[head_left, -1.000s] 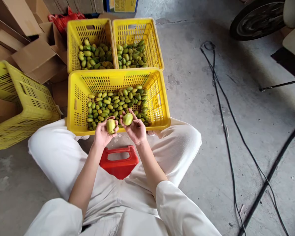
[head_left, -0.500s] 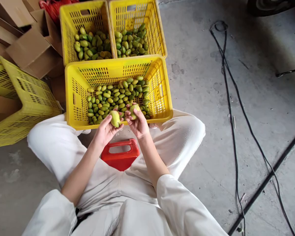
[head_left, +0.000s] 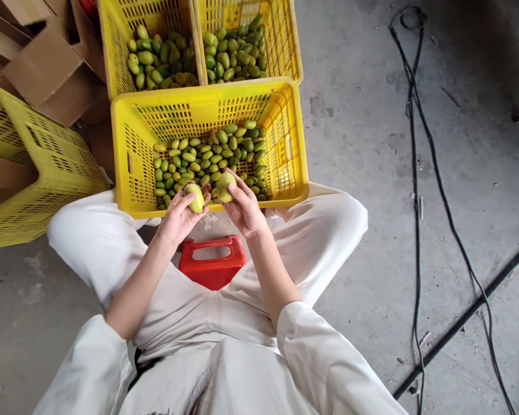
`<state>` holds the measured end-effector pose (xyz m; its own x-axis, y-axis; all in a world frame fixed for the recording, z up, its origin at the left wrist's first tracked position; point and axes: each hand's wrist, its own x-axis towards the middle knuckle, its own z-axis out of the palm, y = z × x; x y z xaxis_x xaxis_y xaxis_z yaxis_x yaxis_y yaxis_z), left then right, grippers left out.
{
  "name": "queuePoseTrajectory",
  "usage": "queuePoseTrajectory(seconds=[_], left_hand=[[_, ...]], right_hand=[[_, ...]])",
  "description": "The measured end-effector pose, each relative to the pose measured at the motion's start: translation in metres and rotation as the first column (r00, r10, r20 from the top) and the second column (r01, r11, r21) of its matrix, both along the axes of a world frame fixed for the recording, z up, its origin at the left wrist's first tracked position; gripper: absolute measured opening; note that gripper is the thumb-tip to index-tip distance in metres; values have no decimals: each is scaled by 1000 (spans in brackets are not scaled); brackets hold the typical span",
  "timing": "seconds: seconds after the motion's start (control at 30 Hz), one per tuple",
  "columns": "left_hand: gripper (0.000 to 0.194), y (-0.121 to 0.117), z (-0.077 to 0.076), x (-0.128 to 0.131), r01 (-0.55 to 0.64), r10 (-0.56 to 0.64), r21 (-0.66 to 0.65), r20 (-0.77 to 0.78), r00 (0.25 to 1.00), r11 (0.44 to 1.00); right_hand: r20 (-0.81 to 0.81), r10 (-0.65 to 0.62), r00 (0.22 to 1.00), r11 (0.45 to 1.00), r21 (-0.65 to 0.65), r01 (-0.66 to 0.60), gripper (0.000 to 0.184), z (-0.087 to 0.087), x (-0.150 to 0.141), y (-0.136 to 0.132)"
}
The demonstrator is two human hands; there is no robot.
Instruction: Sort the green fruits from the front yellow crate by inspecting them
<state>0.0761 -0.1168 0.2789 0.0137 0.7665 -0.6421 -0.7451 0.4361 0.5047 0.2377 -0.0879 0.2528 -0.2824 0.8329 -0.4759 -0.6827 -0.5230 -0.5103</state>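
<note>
Two fruits (head_left: 196, 199) | left hand (head_left: 178, 218) half-closed round one | right hand (head_left: 245, 212) half-closed round one | four yellow crates (head_left: 202, 109)

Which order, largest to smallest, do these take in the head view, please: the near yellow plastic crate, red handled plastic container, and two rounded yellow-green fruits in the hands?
1. Near yellow plastic crate
2. Red handled plastic container
3. One fruit in left hand, other fruit in right hand: too alike to rank

Grey floor (head_left: 350, 150), yellow crates (head_left: 201, 112), black cables (head_left: 417, 230)
</note>
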Motion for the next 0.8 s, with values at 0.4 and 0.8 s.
queuePoseTrajectory(seconds=[0.4,0.8], left_hand=[[45,5,2,-11,1,-2,18,64,998,1000],[42,2,-6,-24,241,-211,269,-134,968,932]], right_hand=[[-125,17,992,996,-84,-27,20,0,0,3],[-155,-195,969,976,-132,175,29,0,-5,3]])
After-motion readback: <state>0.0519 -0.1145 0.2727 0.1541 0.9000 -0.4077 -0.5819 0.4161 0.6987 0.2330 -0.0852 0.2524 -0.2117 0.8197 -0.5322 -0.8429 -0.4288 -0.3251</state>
